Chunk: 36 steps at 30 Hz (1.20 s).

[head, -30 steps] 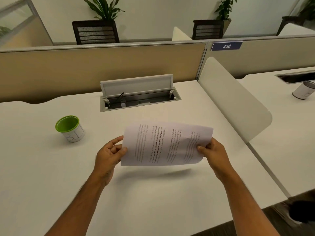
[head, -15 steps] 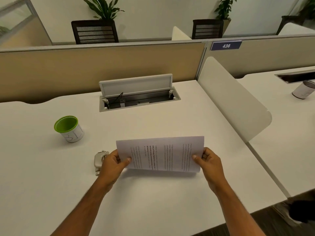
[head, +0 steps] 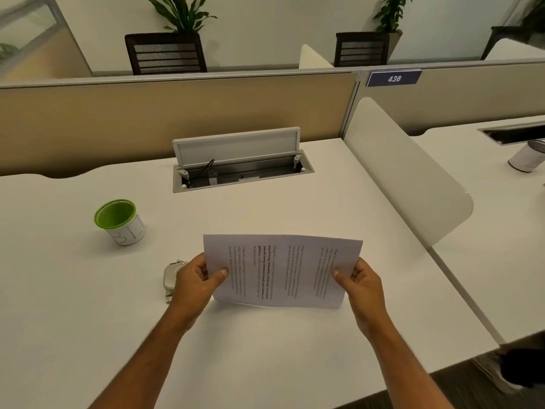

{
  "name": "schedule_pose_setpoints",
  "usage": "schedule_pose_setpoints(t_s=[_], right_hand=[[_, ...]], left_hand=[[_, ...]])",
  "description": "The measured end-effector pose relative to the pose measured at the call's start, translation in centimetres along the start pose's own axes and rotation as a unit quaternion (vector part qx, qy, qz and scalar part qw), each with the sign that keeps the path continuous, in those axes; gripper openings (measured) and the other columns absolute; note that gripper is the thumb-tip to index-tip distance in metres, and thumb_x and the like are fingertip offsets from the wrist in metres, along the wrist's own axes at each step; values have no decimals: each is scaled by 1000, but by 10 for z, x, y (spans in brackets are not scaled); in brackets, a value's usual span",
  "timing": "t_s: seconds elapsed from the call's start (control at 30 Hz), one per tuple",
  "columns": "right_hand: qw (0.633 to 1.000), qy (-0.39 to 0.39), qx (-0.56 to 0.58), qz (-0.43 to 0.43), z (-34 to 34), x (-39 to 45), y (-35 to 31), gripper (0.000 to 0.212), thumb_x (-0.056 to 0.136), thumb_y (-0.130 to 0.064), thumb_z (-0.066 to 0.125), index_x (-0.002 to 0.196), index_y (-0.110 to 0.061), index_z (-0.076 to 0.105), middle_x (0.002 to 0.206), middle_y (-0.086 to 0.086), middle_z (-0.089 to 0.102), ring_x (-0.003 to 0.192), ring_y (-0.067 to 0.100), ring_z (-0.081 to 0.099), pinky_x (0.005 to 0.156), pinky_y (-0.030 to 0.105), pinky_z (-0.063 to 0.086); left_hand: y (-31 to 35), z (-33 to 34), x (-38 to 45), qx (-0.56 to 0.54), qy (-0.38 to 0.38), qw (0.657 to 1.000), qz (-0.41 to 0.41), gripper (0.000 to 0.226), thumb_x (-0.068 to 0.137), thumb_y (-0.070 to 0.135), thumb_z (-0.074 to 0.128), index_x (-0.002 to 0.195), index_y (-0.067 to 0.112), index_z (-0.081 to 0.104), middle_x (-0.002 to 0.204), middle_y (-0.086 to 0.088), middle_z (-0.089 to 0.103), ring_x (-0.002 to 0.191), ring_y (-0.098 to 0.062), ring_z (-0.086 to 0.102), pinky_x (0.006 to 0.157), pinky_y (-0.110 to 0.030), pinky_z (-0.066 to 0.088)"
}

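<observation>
A printed sheet of paper (head: 283,270), text running sideways, stands on its lower edge on the white desk (head: 265,349). My left hand (head: 196,278) pinches its left edge, thumb on the printed face. My right hand (head: 361,283) pinches the right edge the same way. A thin second edge shows along the bottom, so it may be more than one sheet. A small silver stapler (head: 170,277) lies on the desk just left of my left hand, partly hidden by it.
A green-rimmed white cup (head: 121,221) stands at the left. An open cable tray (head: 241,168) with raised lid sits at the desk's back. A white divider (head: 407,178) bounds the right side; another cup (head: 528,156) stands on the neighbouring desk.
The paper came down from mid-air onto the desk and now stands on its lower edge. Both hands lowered with it, uncovering the stapler on the left.
</observation>
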State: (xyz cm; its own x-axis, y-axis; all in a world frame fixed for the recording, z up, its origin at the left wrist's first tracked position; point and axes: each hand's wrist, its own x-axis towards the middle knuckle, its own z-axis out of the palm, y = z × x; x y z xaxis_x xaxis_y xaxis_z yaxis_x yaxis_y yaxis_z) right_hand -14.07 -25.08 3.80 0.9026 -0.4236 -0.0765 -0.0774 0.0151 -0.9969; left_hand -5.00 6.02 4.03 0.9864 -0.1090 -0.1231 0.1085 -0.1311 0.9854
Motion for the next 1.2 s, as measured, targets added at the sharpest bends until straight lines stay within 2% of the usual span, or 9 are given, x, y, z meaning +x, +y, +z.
schedule_pose_setpoints(t_s=[0.23, 0.43, 0.53, 0.63, 0.7, 0.8, 0.93, 1.1, 1.2], right_hand=[[1000, 5, -14, -25, -7, 6, -9, 33, 93, -11, 68, 113, -38, 72, 109, -7, 78, 99, 11, 73, 77, 17, 58], [995, -6, -79, 61, -14, 4, 15, 28, 92, -13, 71, 104, -38, 72, 102, -16, 78, 96, 7, 73, 69, 13, 58], [990, 12, -83, 114, -20, 6, 24, 17, 91, -21, 75, 106, -23, 69, 99, -7, 79, 97, 18, 74, 73, 23, 59], [981, 14, 0, 195, -14, 6, 27, 36, 90, -24, 75, 122, -11, 63, 109, 7, 75, 102, 25, 71, 93, 41, 56], [961, 3, 83, 263, 2, 3, 30, 40, 93, -22, 71, 125, -1, 61, 108, 14, 71, 102, 29, 67, 100, 44, 49], [928, -45, 156, 336, 35, -3, 31, 33, 95, -26, 67, 119, -4, 62, 120, 18, 69, 113, 31, 67, 104, 44, 48], [916, -121, 160, 346, 78, -6, 29, 36, 94, -32, 69, 123, -10, 66, 120, 10, 76, 114, 25, 70, 108, 42, 48], [906, -97, 195, 363, 111, -4, 30, 38, 85, -36, 79, 118, -19, 69, 110, 10, 79, 96, 27, 77, 86, 46, 60], [902, -56, 252, 346, 118, 0, 34, 31, 90, -23, 75, 119, -15, 68, 112, 12, 78, 97, 30, 77, 81, 48, 62]], left_hand=[[4, -8, 4, -20, 7, 999, 24, 34, 86, 9, 72, 111, 32, 69, 104, 12, 77, 97, -9, 73, 77, -20, 60], [-10, 0, 4, -8, -11, 1000, -21, 34, 90, 9, 68, 106, 39, 68, 102, 17, 76, 97, -6, 72, 73, -17, 59], [-10, 2, 9, -32, 19, 998, -55, 30, 89, 10, 69, 102, 38, 70, 100, 12, 77, 92, -11, 74, 70, -23, 61], [-14, 4, 13, -93, 62, 986, -125, 25, 88, 9, 69, 103, 29, 70, 101, 4, 78, 96, -20, 74, 81, -42, 61], [-18, 8, 13, -168, 90, 966, -177, 22, 89, 5, 67, 105, 21, 68, 105, -3, 77, 98, -24, 71, 79, -44, 59], [-22, 20, 8, -258, 105, 934, -222, 21, 91, 0, 62, 107, 14, 66, 110, -10, 73, 98, -27, 69, 76, -42, 58], [-28, 32, 1, -301, 102, 913, -257, 26, 92, -4, 59, 112, 12, 65, 116, -14, 71, 107, -32, 67, 93, -52, 53], [-30, 34, 0, -333, 112, 894, -278, 29, 92, -7, 57, 115, 10, 63, 114, -14, 71, 102, -30, 68, 78, -43, 57], [-30, 28, 1, -340, 109, 892, -278, 29, 91, -8, 57, 110, 11, 65, 109, -11, 73, 99, -28, 69, 74, -41, 58]])
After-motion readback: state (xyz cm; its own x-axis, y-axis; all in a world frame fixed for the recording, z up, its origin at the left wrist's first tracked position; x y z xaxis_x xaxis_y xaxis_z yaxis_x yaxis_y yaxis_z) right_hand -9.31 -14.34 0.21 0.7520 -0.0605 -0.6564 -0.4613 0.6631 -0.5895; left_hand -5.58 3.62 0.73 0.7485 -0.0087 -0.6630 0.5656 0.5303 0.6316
